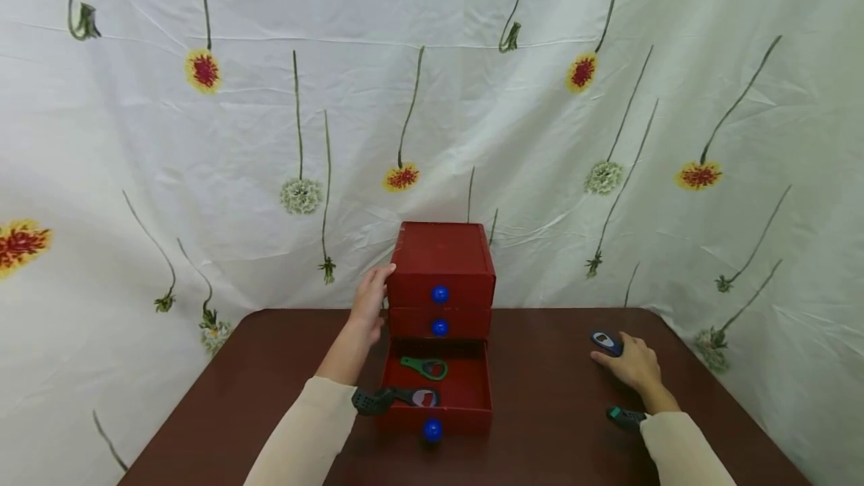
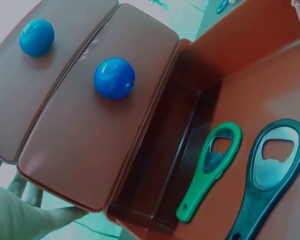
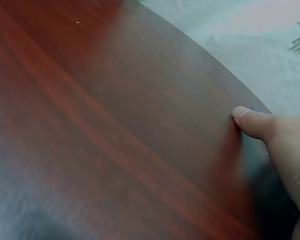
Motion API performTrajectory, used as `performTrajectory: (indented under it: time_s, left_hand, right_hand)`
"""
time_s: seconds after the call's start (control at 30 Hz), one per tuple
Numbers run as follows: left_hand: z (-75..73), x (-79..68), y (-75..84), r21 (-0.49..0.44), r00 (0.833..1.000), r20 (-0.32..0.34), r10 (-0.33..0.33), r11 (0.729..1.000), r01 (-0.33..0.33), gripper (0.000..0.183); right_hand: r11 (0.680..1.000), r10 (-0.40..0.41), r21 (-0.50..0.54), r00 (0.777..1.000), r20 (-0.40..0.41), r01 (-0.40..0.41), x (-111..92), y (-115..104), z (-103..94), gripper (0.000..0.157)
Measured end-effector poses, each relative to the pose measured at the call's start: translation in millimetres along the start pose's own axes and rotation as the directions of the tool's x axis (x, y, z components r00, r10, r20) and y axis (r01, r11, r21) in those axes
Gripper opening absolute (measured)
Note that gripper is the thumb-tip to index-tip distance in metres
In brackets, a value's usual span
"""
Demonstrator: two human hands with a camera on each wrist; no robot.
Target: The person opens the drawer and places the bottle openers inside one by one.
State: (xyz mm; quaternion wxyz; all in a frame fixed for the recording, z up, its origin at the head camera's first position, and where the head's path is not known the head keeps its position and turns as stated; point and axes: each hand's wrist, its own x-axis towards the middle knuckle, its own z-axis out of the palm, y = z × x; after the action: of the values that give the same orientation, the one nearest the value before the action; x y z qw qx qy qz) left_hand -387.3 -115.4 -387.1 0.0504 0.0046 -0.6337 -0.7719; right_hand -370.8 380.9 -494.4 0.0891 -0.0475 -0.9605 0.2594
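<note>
My left hand (image 1: 368, 303) rests against the left side of a red drawer box (image 1: 442, 250), fingers extended; the left wrist view shows its fingers (image 2: 17, 186) along the box's edge. The bottom drawer (image 1: 472, 377) is pulled out. In it lie a green bottle opener (image 1: 425, 367) and a dark bottle opener (image 2: 272, 165), its handle partly behind the wrist strap in the head view. At the right, my right hand (image 1: 637, 363) holds a blue bottle opener (image 1: 606, 343) low at the table, between fingers and thumb. Its handle is hidden by the hand.
The brown table (image 1: 540, 411) has curved back corners. A white flowered cloth (image 1: 533, 133) hangs behind it. Blue round knobs (image 1: 439, 327) stick out from the drawer fronts, with the bottom knob (image 1: 433, 430) furthest forward.
</note>
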Motion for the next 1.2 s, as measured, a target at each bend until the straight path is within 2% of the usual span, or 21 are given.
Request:
performTrajectory:
  time_s: [0.17, 0.27, 0.43, 0.57, 0.83, 1.03, 1.1, 1.2]
  left_hand:
    - [-4.0, -2.7, 0.4, 0.006, 1.0, 0.007, 0.017, 1.0, -0.017, 0.048]
    - [-1.7, -2.8, 1.2, 0.014, 1.0, 0.018, 0.022, 1.0, -0.022, 0.049]
    - [1.0, -2.4, 2.2, 0.022, 1.0, 0.018, 0.016, 1.0, -0.017, 0.053]
    - [0.4, -0.2, 0.8, 0.01, 1.0, 0.015, 0.001, 1.0, -0.001, 0.055]
    - [-3.0, -0.7, 2.6, 0.003, 1.0, 0.006, -0.02, 1.0, 0.02, 0.054]
    - [-2.0, -1.8, 2.3, 0.011, 1.0, 0.008, -0.025, 1.0, 0.025, 0.056]
    - [-1.8, -0.9, 1.8, 0.007, 0.999, 0.01, -0.03, 1.0, 0.03, 0.057]
    - [-2.2, 0.6, 1.6, 0.002, 1.0, 0.002, -0.028, 1.0, 0.028, 0.057]
  right_hand:
    - [0.998, 0.068, -0.005, 0.996, 0.054, -0.068, 3.5, -11.3, 2.2, 0.105]
    - [0.997, 0.077, 0.0, 0.995, 0.062, -0.077, 2.5, -10.3, 2.6, 0.098]
    - [0.999, 0.032, -0.005, 0.999, 0.029, -0.032, 1.3, -6.2, 2.8, 0.075]
    - [0.999, -0.024, -0.024, 0.999, -0.021, 0.023, 1.8, -5.9, 5.9, 0.065]
    - [0.996, -0.079, -0.038, 0.994, -0.081, 0.076, 2.3, -3.3, 16.3, 0.065]
    - [0.995, -0.1, -0.001, 0.99, -0.098, 0.1, -2.4, -5.2, 18.0, 0.066]
    - [0.991, -0.129, 0.025, 0.984, -0.122, 0.133, -2.8, -6.8, 18.8, 0.063]
    - [0.974, -0.203, 0.063, 0.962, -0.18, 0.217, -1.2, -11.5, 19.7, 0.059]
